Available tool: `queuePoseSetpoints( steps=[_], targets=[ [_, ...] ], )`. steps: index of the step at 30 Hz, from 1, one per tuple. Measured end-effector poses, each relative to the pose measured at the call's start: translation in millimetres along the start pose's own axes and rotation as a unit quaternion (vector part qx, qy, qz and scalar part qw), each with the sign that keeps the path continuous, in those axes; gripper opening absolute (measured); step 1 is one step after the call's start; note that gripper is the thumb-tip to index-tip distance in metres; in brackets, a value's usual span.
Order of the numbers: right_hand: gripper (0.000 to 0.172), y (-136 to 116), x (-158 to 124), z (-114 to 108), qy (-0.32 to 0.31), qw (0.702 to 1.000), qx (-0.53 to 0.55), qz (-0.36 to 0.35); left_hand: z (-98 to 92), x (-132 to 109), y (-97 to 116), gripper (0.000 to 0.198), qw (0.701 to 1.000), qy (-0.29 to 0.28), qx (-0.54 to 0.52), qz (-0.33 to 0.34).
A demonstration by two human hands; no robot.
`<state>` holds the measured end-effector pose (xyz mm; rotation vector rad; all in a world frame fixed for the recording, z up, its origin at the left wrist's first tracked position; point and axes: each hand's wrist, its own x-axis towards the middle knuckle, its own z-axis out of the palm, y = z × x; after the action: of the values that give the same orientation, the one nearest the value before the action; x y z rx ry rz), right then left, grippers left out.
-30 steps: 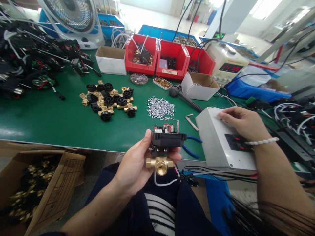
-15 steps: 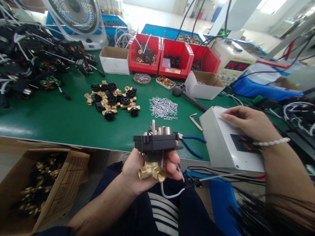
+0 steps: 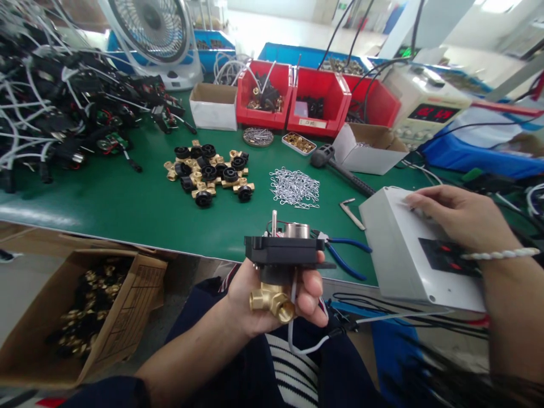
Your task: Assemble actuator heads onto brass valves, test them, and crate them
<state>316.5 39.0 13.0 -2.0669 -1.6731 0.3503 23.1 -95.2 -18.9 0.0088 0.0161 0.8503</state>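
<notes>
My left hand is wrapped around a motorised brass valve, held upright above my lap at the bench edge. Its black actuator housing sits on top, with a silver motor and an upright metal pin showing. A grey cable hangs from it to a dark connector. My right hand rests over a grey control box, thumb and fingertips closed at its top face; what they pinch is too small to make out. Blue-handled pliers lie between the valve and the box.
On the green bench lie brass valve bodies with black collars, a pile of metal clips, a hex key and a hammer. Red bins and a power supply stand behind. A carton is lower left.
The whole view has swung left, so bench and hands appear further right. The valve stays in my left hand, and my right hand remains at the box top.
</notes>
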Motion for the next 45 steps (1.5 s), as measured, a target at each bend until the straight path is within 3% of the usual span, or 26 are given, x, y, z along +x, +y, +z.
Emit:
queuePoseSetpoints(
  steps=[9, 19, 36, 45],
  targets=[
    [0.048, 0.0, -0.1, -2.0, 0.001, 1.0, 0.0, -0.008, -1.6, 1.6, -1.9, 0.029, 0.999, -0.03, -0.011, -0.036],
    [0.047, 0.0, -1.1, -4.2, 0.001, 1.0, 0.011, -0.026, -4.9, 1.0, -2.6, 0.028, 0.999, -0.014, 0.003, -0.033],
    [0.055, 22.4, 10.1, 1.0, -0.037, 0.994, -0.019, -0.098, -5.2, 1.4, -3.5, 0.027, 1.0, -0.002, 0.019, -0.022],
    [0.054, 12.6, 5.6, -0.3, -0.029, 0.996, -0.023, -0.087, -5.4, 3.1, -3.6, 0.026, 1.0, -0.002, 0.018, -0.026]
  ],
)
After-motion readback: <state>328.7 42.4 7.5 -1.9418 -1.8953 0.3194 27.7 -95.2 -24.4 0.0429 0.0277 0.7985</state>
